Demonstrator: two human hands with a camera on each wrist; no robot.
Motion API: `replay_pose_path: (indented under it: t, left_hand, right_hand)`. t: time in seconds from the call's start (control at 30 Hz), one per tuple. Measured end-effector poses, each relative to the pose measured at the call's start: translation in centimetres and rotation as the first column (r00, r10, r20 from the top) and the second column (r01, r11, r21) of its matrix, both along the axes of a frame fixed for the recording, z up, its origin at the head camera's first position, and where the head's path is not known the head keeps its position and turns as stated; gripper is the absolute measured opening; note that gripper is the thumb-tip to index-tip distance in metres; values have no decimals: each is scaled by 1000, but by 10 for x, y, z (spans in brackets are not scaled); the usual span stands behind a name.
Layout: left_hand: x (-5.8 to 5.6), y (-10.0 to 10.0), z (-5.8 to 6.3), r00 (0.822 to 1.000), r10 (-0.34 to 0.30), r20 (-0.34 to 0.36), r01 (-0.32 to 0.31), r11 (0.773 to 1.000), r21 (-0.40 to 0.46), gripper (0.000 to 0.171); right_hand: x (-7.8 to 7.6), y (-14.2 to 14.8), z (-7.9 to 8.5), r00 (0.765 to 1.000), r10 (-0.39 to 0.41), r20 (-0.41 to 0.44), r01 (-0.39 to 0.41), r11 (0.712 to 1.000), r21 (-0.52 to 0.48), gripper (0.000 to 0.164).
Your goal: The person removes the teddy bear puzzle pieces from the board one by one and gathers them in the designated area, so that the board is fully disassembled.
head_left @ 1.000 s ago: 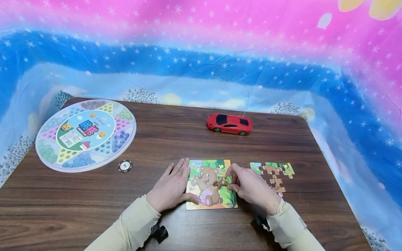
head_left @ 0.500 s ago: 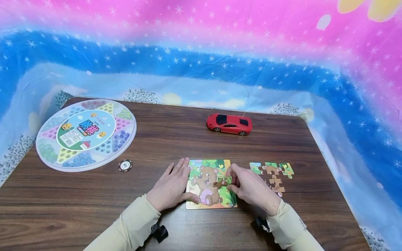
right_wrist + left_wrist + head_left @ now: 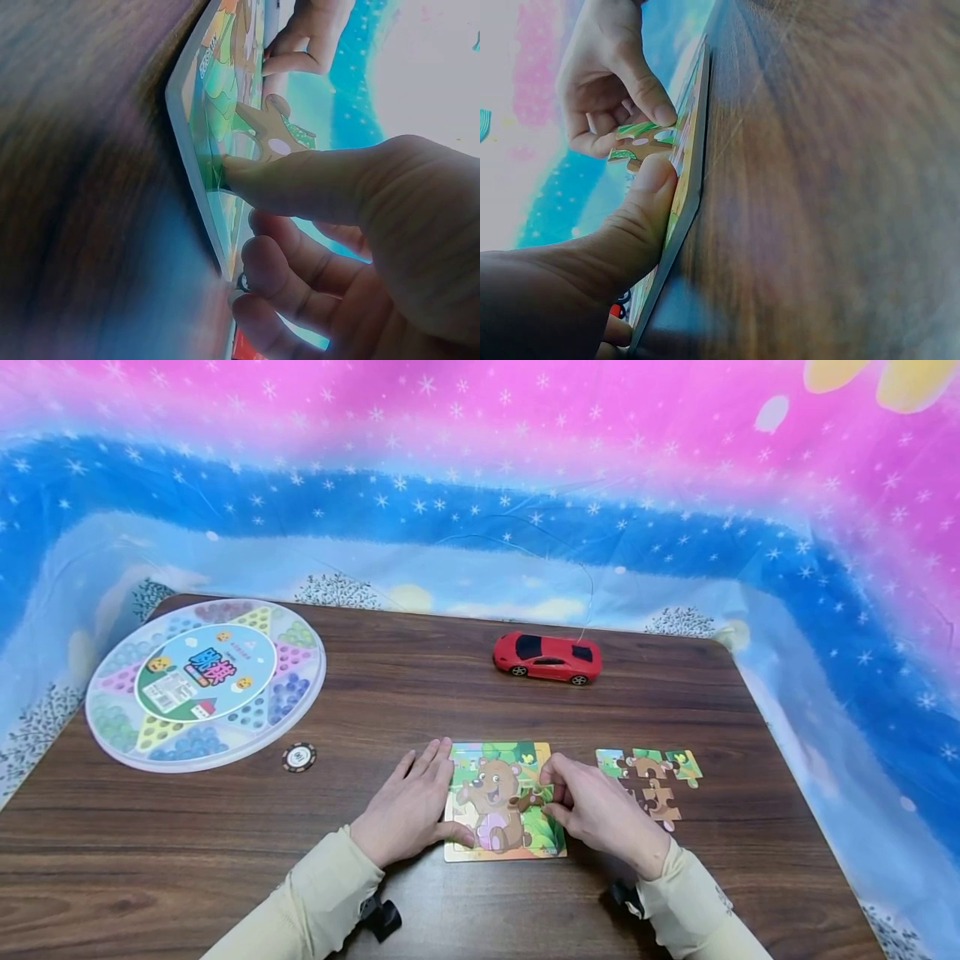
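Note:
A bear jigsaw puzzle board (image 3: 551,852) lies flat on the table in front of me, most of its picture filled in. My left hand (image 3: 408,806) rests along its left side, fingers straight, the thumb lying on the board's lower left corner. At the right side, my right hand (image 3: 606,802) pinches a brown and green puzzle piece (image 3: 531,797) between thumb and fingers. In the left wrist view that puzzle piece (image 3: 641,144) stands tilted up from the board's surface. The right wrist view shows the right thumb (image 3: 262,180) at the board, with the puzzle piece (image 3: 259,124) partly behind it.
Several loose puzzle pieces (image 3: 662,799) lie right of the board, some partly hidden by the right hand. A red toy car (image 3: 547,657) stands at the back. On the left are a round Chinese checkers set (image 3: 206,681) and a poker chip (image 3: 299,757).

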State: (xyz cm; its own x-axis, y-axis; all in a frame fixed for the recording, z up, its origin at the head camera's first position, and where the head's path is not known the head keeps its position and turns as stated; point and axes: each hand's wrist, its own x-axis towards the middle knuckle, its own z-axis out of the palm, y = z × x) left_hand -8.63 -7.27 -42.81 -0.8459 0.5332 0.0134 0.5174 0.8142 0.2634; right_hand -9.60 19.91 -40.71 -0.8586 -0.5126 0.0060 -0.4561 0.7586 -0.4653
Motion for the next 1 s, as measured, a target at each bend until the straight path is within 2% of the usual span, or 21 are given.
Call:
replay_pose_path:
  t: [0.23, 0.83, 1.0]
  left_hand:
    - [1, -1, -1, 1000, -2, -5, 2, 1000, -3, 98]
    - [0, 0, -3, 1000, -2, -17, 2, 1000, 3, 98]
    - [0, 0, -4, 1000, 1, -22, -1, 1000, 3, 97]
  right_hand:
    - [2, 0, 0, 1000, 6, -18, -6, 1000, -7, 31]
    - [3, 1, -4, 999, -3, 36, 3, 1000, -4, 30]
    - [3, -1, -5, 1000, -9, 23, 9, 1000, -21, 30]
